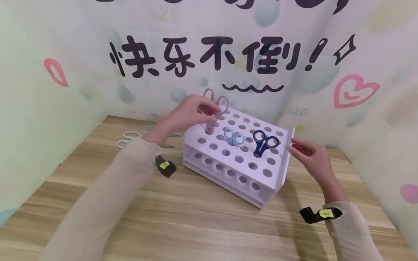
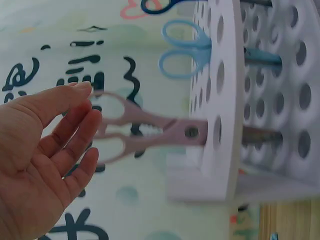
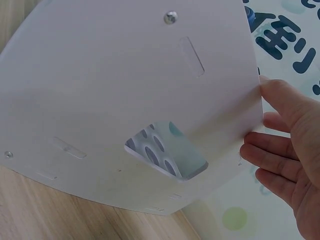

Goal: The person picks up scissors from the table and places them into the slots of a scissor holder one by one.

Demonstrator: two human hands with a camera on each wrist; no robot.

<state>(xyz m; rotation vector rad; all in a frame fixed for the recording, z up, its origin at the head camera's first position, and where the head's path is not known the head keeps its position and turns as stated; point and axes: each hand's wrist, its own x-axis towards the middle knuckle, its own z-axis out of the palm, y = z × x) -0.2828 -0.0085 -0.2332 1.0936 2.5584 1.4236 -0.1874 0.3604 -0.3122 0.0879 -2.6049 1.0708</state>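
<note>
Pink scissors (image 1: 210, 125) stand handles up in a hole of the white rack (image 1: 199, 150). My left hand (image 1: 196, 112) is at their handles, thumb and fingers loosely bent and apart; in the left wrist view the fingertips overlap the handle ends. Light blue scissors (image 1: 233, 138) and dark blue scissors (image 1: 261, 145) stand in other holes, handles up. At the rack's right side panel (image 1: 288, 154) is my right hand (image 1: 311, 156), its thumb and fingertips against the panel's back edge. In the right wrist view the middle finger overlaps the panel's outer face.
To the left of the rack, white-handled scissors (image 1: 125, 140) and another blue-handled pair (image 1: 151, 128) lie on the wooden table (image 1: 156, 217), partly hidden by my left arm. A printed cloth (image 1: 183, 21) hangs close behind the rack.
</note>
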